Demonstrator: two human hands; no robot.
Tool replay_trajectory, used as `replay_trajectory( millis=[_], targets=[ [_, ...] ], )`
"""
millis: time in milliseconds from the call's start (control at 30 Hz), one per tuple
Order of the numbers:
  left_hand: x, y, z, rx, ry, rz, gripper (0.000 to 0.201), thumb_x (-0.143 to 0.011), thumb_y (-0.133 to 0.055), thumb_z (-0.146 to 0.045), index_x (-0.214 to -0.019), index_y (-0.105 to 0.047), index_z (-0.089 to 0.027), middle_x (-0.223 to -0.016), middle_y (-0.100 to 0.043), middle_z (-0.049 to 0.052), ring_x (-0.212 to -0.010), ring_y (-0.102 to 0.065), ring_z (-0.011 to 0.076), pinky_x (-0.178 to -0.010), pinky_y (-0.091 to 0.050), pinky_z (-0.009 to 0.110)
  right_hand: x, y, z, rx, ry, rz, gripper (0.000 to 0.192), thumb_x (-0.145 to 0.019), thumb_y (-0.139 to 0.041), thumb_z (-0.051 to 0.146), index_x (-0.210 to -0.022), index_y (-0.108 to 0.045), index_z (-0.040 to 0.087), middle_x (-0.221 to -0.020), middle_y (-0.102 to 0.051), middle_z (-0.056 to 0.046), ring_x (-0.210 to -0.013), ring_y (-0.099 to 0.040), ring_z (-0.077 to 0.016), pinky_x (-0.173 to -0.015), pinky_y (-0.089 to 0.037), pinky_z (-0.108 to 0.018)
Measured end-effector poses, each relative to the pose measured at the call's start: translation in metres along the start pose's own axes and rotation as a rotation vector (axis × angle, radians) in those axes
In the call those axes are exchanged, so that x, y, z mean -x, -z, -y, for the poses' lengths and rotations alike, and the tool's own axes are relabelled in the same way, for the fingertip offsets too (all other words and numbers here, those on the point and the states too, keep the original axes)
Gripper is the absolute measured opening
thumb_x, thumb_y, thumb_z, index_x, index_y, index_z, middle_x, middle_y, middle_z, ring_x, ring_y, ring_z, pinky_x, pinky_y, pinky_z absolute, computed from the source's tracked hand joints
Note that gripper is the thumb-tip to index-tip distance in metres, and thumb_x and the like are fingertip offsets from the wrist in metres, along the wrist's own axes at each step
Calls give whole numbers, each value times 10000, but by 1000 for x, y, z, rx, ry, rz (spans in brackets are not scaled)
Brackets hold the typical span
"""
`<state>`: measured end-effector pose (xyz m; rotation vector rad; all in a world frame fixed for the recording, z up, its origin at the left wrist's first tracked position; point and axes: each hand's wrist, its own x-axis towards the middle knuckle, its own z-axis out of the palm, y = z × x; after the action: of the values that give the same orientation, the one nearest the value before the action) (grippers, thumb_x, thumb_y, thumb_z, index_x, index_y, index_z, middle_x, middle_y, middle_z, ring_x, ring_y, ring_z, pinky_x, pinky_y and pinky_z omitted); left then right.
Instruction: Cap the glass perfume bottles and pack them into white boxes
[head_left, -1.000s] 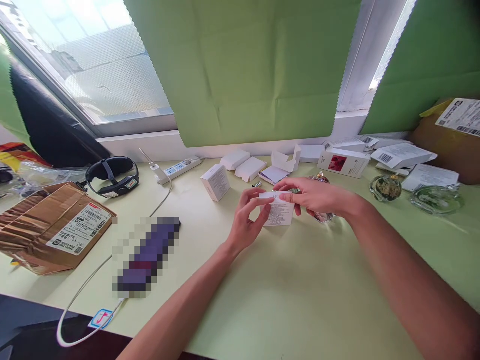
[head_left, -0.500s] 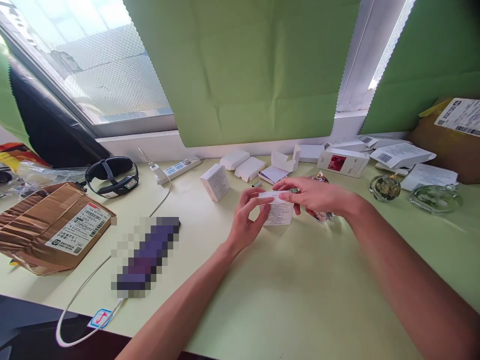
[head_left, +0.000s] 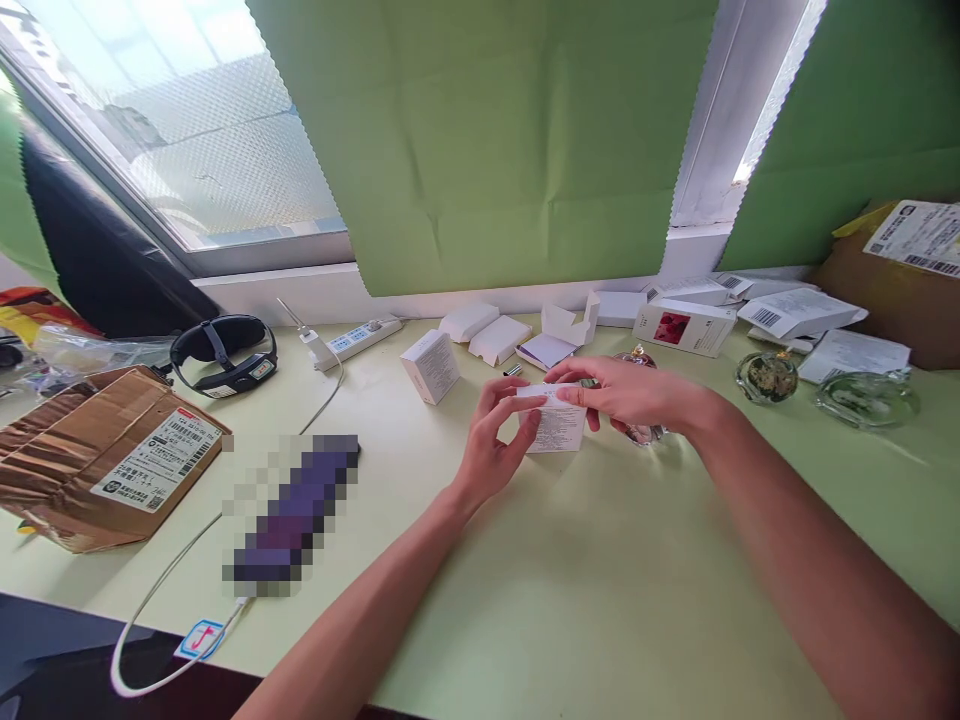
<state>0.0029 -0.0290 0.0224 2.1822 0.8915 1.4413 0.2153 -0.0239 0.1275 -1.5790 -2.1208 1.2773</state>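
A small white carton (head_left: 559, 428) with fine print on its front stands upright on the table between my hands. My left hand (head_left: 496, 435) grips its left side, fingers along the top and thumb at the front. From the right, my right hand (head_left: 609, 392) holds the top edge, its thumb pressed on the lid. Partly hidden behind that hand is a clear glass bottle (head_left: 643, 433) with a gold-coloured neck. A small silver cylinder (head_left: 513, 370) lies just beyond the carton. Another white carton (head_left: 431, 367) stands to the left.
Several white boxes lie along the back, one of them open (head_left: 547, 348). Two glass bottles (head_left: 766, 377) (head_left: 866, 400) stand at the right. At the left are a brown parcel (head_left: 67, 450), a black headset (head_left: 225, 355), a power strip (head_left: 367, 335) and a blurred phone (head_left: 300, 510) on a white cable.
Hardly anything differs. Both hands keep the same hold on the carton, and the view has shifted very slightly.
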Motion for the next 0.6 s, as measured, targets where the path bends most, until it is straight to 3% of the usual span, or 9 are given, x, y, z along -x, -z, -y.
replay_trajectory(
  millis=[133,267,400,533,600],
  targets=[
    [0,0,-1,-31,-8,-1,198,-966,-574,-236,-1133,-676,-267,-1219,-540,86,-1214,-533,204,-931,-537,364,-1,1,-2,-2,-5,-5,449,-954,-494,515,-1343,-512,292,-681,-605,12,-435,-471,-94,-406,-388,-209],
    [1,0,0,-42,0,1,202,-964,-576,-265,-1149,-658,-268,-1234,-541,91,-1225,-532,215,-950,-536,387,-1,0,-2,-12,4,-10,470,-944,-505,525,-1350,-511,289,-797,-659,-15,-450,-491,-94,-406,-398,-220],
    [2,-1,6,64,119,29,419,-941,-616,-308,-1338,-487,-273,-1229,-594,92,-1130,-606,191,-942,-549,381,-2,-3,-2,2,1,-36,457,-940,-517,497,-1344,-517,283,-970,-700,-53,-481,-523,-92,-403,-396,-223],
    [2,-1,9,133,209,96,428,-937,-622,-349,-1323,-463,-253,-1170,-674,84,-1040,-659,181,-908,-561,367,2,5,-5,-7,94,-184,415,-905,-581,482,-1278,-575,301,-1288,-634,-56,-617,-618,-106,-523,-475,-251],
    [2,-1,10,127,228,61,385,-930,-630,-366,-1268,-491,-244,-1176,-680,89,-1066,-656,194,-883,-565,353,8,14,-6,0,114,-312,389,-897,-589,503,-1242,-606,322,-1246,-655,-37,-633,-626,-118,-584,-490,-274]
  ],
)
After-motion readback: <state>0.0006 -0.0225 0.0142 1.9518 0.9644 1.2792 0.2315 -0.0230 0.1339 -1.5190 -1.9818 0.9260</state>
